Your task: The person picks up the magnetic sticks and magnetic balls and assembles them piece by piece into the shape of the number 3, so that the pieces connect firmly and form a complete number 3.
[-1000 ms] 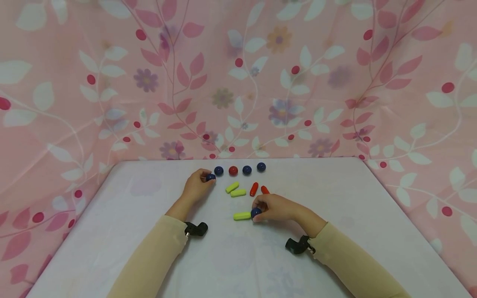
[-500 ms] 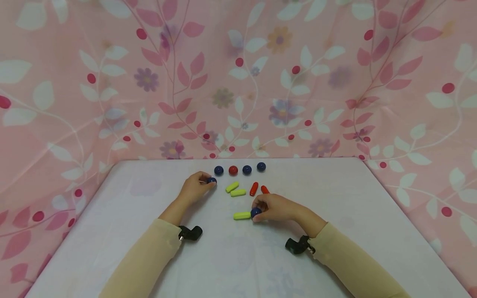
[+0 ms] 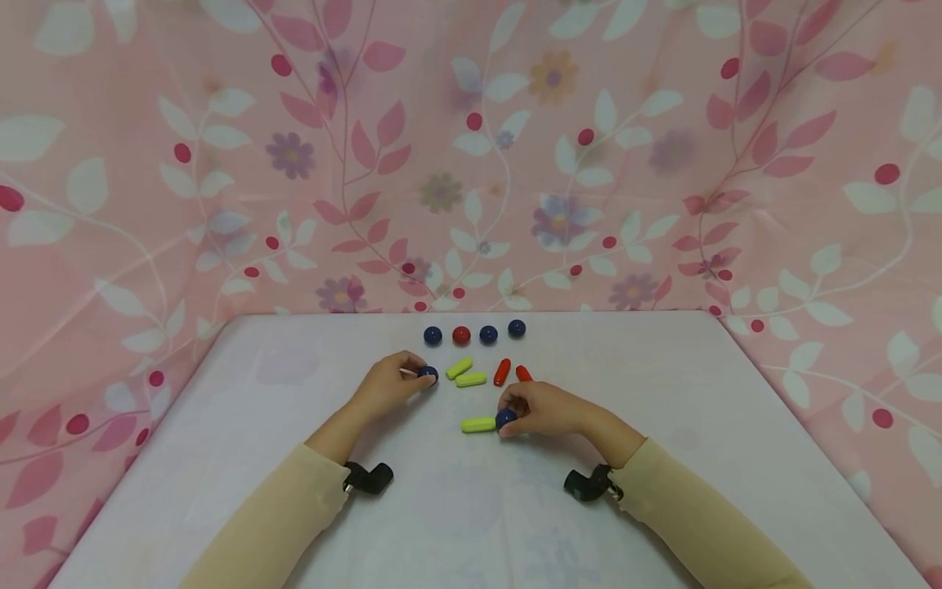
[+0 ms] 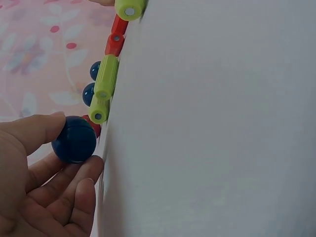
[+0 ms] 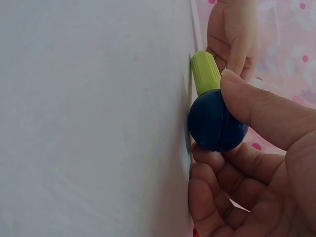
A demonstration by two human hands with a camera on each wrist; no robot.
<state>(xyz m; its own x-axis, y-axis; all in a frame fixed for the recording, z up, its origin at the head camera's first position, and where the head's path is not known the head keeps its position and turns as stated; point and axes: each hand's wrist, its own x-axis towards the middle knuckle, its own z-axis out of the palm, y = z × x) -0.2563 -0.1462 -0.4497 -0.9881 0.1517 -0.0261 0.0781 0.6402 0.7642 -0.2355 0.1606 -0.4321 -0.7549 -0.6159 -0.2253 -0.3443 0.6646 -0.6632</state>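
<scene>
My left hand [image 3: 386,384] pinches a dark blue ball [image 3: 428,375] between thumb and fingers, left of the loose rods. In the left wrist view this ball [image 4: 74,139] has a seam round it. Lower and to the right, my right hand [image 3: 548,409] pinches a second blue ball [image 3: 505,420]. A yellow-green rod [image 3: 478,425] joins that ball's left side and points toward the left. The right wrist view shows the ribbed rod [image 5: 206,71] touching the ball [image 5: 217,121] end-on. A gap separates the left ball from this rod.
Behind the hands runs a row of a blue ball [image 3: 432,336], a red ball [image 3: 461,336] and two more blue ones. Between lie two yellow-green rods [image 3: 471,379] and two red rods [image 3: 502,372], one partly behind the right hand. A flowered curtain [image 3: 441,164] backs the white table [image 3: 662,368].
My left hand has moved its blue ball toward me and slightly right, away from the back row. The right hand and its ball with the rod have stayed in place.
</scene>
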